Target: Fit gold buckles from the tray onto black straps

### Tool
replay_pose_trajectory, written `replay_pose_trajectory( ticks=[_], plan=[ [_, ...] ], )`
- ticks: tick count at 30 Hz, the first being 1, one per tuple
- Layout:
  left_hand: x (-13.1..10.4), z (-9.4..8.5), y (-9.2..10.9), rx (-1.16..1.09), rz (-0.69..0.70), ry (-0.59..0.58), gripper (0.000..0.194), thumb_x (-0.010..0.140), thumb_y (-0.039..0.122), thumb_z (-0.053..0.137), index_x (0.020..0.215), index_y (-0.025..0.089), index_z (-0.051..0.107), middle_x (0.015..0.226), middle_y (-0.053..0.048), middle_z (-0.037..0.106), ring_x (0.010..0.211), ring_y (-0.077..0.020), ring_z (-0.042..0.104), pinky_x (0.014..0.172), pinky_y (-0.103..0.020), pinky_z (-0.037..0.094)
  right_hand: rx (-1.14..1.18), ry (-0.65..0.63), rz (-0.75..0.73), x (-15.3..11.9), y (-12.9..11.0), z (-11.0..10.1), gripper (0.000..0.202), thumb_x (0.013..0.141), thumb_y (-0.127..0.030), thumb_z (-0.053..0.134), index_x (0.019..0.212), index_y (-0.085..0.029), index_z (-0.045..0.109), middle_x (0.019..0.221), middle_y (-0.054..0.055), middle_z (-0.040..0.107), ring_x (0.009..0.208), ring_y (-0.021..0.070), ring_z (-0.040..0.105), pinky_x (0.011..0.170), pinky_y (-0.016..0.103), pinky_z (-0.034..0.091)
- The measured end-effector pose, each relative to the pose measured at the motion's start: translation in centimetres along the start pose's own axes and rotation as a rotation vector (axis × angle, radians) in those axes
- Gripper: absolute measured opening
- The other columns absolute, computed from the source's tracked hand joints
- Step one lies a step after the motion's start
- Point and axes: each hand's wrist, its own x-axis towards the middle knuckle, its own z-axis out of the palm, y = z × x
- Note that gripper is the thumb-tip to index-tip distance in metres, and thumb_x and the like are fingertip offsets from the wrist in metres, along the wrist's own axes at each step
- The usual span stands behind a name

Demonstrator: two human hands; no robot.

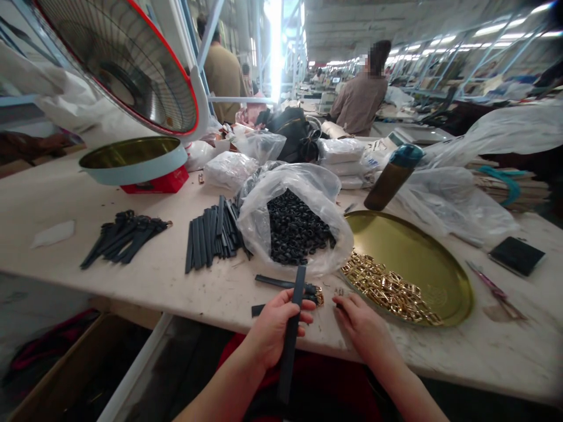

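Note:
My left hand (276, 328) grips a long black strap (292, 334) upright at the table's near edge. My right hand (363, 322) rests on the table beside it, fingertips on a small gold buckle (338, 293); whether it holds the buckle I cannot tell for sure. Another black strap with a gold buckle (290, 285) lies flat just beyond my hands. A gold round tray (422, 258) to the right holds a heap of gold buckles (387, 290). An open clear bag of small black loops (294, 228) sits straight ahead.
Two piles of black straps (211, 234) (123, 237) lie to the left. A heater dish (123, 64) and a gold-lined tin lid (132, 158) stand at back left. A brown bottle (391, 176), plastic bags, scissors (492, 287) and a black pad (516, 255) are right. Other people work behind.

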Motion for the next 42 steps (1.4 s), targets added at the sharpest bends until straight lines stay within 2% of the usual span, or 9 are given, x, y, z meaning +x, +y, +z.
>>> replay_pose_trajectory(
  ticks=[6,10,16,19,22,27,33,38,42],
  plan=[
    [-0.5,-0.1,-0.2,-0.016,-0.033,-0.014,0.031,0.069,0.01,0.049,0.099,0.011,0.057,0.097,-0.011,0.062,0.065,-0.0082,0.055,0.048,-0.015,0.036,-0.202,-0.075,0.011,-0.5,0.8,-0.9,0.015,0.083,-0.027,0.045,0.085,-0.019,0.058,0.076,0.006,0.062,0.072,0.0214,0.06,0.067,0.033,0.044],
    [-0.6,-0.2,-0.4,-0.018,-0.06,-0.031,0.028,0.072,0.015,0.05,0.099,0.012,0.056,0.094,-0.009,0.062,0.063,-0.0079,0.055,0.047,-0.015,0.036,-0.073,-0.066,0.059,-0.6,1.0,-1.1,0.015,0.082,-0.027,0.045,0.082,-0.02,0.058,0.083,0.006,0.059,0.075,0.0209,0.058,0.069,0.033,0.044],
    [-1.1,-0.2,-0.9,0.422,0.116,-0.073,0.025,0.08,0.041,0.048,0.079,0.016,0.051,0.052,0.005,0.048,0.043,-0.007,0.041,0.044,-0.018,0.032,0.807,-0.061,0.38,-0.4,-0.7,-1.3,0.02,0.073,-0.039,0.06,0.071,-0.019,0.057,0.064,-0.001,0.054,0.063,0.0146,0.053,0.061,0.027,0.044],
    [-1.4,-0.2,-1.2,0.652,0.216,-0.078,0.026,0.083,0.042,0.044,0.075,0.017,0.051,0.05,0.007,0.044,0.043,-0.0084,0.039,0.044,-0.019,0.031,1.408,-0.07,0.638,-0.2,-2.2,-1.7,0.026,0.065,-0.041,0.07,0.071,-0.019,0.057,0.069,-0.002,0.059,0.062,0.0108,0.056,0.062,0.024,0.048],
    [-1.7,0.0,-1.5,0.781,0.283,-0.069,0.026,0.085,0.039,0.042,0.081,0.018,0.055,0.051,0.006,0.044,0.047,-0.0098,0.041,0.048,-0.02,0.032,1.706,-0.071,0.793,-0.2,-3.7,-1.9,0.03,0.059,-0.034,0.077,0.081,-0.021,0.061,0.078,-0.002,0.064,0.062,0.0086,0.059,0.064,0.022,0.051],
    [-2.1,-0.1,-1.8,1.117,0.433,-0.019,0.024,0.085,0.03,0.04,0.08,0.019,0.061,0.068,-0.001,0.059,0.064,-0.0151,0.052,0.059,-0.022,0.033,1.634,-0.072,0.757,-1.5,-4.4,-1.1,0.034,0.06,-0.034,0.076,0.089,-0.022,0.064,0.083,-0.001,0.066,0.066,0.0091,0.06,0.068,0.023,0.05],
    [-3.0,-0.9,-1.7,1.488,0.372,-0.056,0.027,0.085,0.03,0.04,0.07,0.021,0.061,0.06,-0.002,0.059,0.055,-0.0155,0.05,0.051,-0.025,0.021,1.264,-0.185,0.59,-3.4,-3.2,-1.0,0.03,0.061,-0.038,0.074,0.081,-0.019,0.063,0.074,-0.001,0.065,0.069,0.0138,0.059,0.068,0.026,0.046],
    [-3.5,-1.1,-0.4,1.568,0.271,-0.167,0.028,0.084,0.031,0.039,0.072,0.02,0.061,0.066,-0.002,0.063,0.06,-0.0154,0.054,0.051,-0.024,0.024,1.333,-0.364,0.575,-3.3,-3.5,-1.5,0.031,0.061,-0.04,0.074,0.08,-0.019,0.061,0.073,-0.001,0.066,0.068,0.0146,0.06,0.067,0.027,0.046],
    [-3.7,-1.1,0.1,1.555,0.255,-0.15,0.028,0.084,0.032,0.038,0.072,0.019,0.06,0.069,-0.002,0.063,0.063,-0.0156,0.054,0.053,-0.024,0.026,1.346,-0.399,0.544,-2.9,-3.8,-1.6,0.03,0.061,-0.039,0.075,0.078,-0.018,0.061,0.069,-0.003,0.065,0.064,0.0119,0.057,0.064,0.025,0.043]
  ],
)
